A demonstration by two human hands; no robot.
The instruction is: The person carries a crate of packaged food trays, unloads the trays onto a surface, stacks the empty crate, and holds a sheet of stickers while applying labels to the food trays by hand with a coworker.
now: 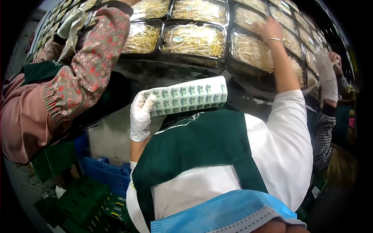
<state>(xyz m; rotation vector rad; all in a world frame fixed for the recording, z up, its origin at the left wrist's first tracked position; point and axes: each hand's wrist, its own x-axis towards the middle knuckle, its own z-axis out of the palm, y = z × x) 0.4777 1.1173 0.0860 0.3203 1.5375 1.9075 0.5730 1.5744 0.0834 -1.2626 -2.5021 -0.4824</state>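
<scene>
My left hand (141, 116), in a white glove, grips the left end of a sheet of small green-printed labels (188, 96), which is held out in front of my apron. My bare right hand (269, 29), with a bracelet at the wrist, reaches out over the clear-lidded trays of bean sprouts. Its fingers are over a tray (248, 17) at the upper right; whether a label is between them is too small to tell. Just below that hand lies another sprout tray (250, 50). A tray with a round green label (194, 39) lies beyond the sheet.
At the left a co-worker's flowered sleeve (91, 62) reaches over the trays. At the right are another person's gloved hand (326, 75) and checkered sleeve (325, 136). A blue crate (105, 173) and green crates (83, 200) stand low at the left.
</scene>
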